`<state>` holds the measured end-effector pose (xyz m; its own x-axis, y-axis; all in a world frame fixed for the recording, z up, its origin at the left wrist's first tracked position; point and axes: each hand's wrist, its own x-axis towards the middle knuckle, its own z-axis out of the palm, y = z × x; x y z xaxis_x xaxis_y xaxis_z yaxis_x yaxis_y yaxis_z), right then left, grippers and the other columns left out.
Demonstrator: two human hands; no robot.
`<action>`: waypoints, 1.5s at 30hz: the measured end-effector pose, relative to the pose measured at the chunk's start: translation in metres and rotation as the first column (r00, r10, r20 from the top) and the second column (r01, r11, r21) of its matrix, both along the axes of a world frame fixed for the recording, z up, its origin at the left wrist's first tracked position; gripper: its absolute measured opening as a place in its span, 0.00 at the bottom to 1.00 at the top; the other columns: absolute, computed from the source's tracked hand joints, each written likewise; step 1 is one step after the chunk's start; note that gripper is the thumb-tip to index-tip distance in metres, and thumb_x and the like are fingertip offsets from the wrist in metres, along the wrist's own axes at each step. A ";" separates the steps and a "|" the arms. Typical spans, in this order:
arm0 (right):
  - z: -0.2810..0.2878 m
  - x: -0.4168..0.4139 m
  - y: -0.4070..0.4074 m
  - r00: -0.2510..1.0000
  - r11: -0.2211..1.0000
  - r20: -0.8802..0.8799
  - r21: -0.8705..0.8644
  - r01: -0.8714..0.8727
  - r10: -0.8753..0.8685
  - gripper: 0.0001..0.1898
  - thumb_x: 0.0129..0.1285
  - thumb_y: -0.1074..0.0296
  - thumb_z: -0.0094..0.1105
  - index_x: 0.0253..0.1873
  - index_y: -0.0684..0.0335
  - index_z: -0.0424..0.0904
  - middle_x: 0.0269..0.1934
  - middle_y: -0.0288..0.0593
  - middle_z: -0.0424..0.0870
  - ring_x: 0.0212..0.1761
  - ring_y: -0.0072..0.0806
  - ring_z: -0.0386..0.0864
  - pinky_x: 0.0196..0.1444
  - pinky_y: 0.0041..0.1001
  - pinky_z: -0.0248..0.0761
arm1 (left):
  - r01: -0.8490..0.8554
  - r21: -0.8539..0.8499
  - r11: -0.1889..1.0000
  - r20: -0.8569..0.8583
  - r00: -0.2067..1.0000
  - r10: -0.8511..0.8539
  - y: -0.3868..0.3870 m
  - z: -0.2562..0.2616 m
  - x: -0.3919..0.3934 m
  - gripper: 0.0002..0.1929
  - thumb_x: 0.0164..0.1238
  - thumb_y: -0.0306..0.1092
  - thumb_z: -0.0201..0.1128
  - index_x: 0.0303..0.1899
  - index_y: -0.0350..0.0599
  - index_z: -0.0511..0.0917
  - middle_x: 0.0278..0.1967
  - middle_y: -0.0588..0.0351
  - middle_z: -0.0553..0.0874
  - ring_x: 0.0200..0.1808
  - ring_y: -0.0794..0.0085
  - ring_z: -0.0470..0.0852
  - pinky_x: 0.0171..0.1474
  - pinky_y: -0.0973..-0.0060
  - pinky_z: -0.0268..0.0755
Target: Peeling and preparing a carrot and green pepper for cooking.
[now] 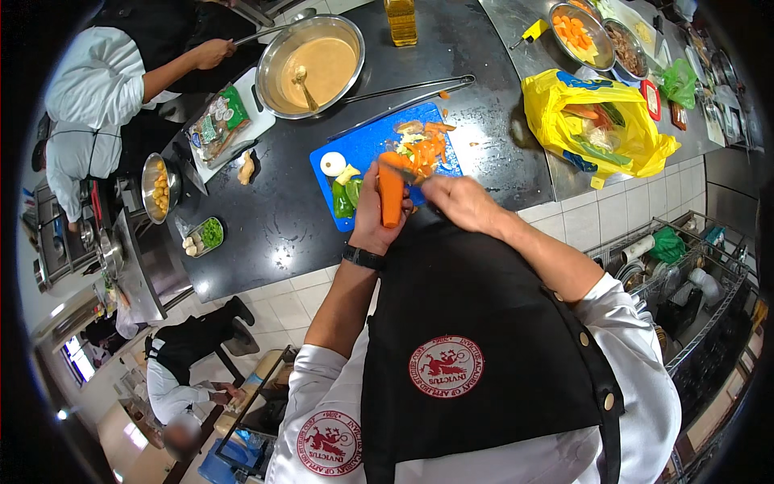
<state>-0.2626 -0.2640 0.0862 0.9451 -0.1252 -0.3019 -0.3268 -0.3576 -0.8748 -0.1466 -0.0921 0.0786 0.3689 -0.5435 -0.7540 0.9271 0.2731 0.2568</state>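
Observation:
My left hand (366, 213) is wrapped around a large peeled carrot (392, 196), held upright in the picture at the near edge of a blue cutting board (326, 156). In my right hand (462, 201) is a knife (411, 175); its blade lies against or just beside the carrot's upper part, and my fist hides the handle. Beyond the blade, orange carrot peelings (426, 148) are heaped on the board with some paler scraps. A peeled white onion (332, 164) and green bell pepper pieces (342, 199) sit on the board's left side, close to my left hand.
Metal tongs (402, 106) lie along the board's far edge. Behind them stands a steel bowl (264, 91) of tan sauce. A yellow plastic bag (544, 115) of vegetables is at right. A co-worker's hand (213, 54) grips a long handle at upper left; ginger (246, 168) lies nearby.

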 end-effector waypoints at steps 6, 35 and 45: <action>0.004 0.013 -0.021 0.977 0.981 -0.094 0.002 0.193 -0.192 0.22 0.80 0.49 0.50 0.52 0.67 0.81 0.39 0.55 0.87 0.43 0.48 0.87 0.51 0.41 0.77 | 0.116 0.000 0.993 0.123 0.986 -0.115 0.002 0.015 -0.002 0.24 0.85 0.56 0.46 0.58 0.45 0.78 0.42 0.55 0.86 0.34 0.73 0.82 0.31 0.75 0.77; 0.067 0.029 -0.039 0.974 0.978 0.101 -0.068 -0.195 0.201 0.29 0.54 0.40 0.80 0.34 0.62 0.76 0.20 0.36 0.72 0.23 0.30 0.74 0.29 0.33 0.67 | 0.484 0.080 0.871 0.454 0.760 -0.464 0.003 0.052 0.004 0.25 0.85 0.57 0.49 0.56 0.41 0.78 0.35 0.55 0.85 0.29 0.75 0.84 0.27 0.81 0.76; 0.062 0.025 -0.040 0.970 0.968 0.075 -0.114 -0.223 0.232 0.30 0.57 0.36 0.77 0.37 0.62 0.81 0.22 0.38 0.78 0.24 0.37 0.81 0.31 0.36 0.73 | 0.510 0.101 0.854 0.488 0.723 -0.489 0.005 0.045 0.006 0.24 0.86 0.55 0.49 0.55 0.40 0.78 0.35 0.54 0.86 0.28 0.74 0.84 0.27 0.80 0.76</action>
<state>-0.2378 -0.3038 0.1487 0.9744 0.0702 -0.2134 -0.1500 -0.5041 -0.8505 -0.1405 -0.0873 0.1240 0.3412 -0.7774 -0.5285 0.6893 -0.1754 0.7029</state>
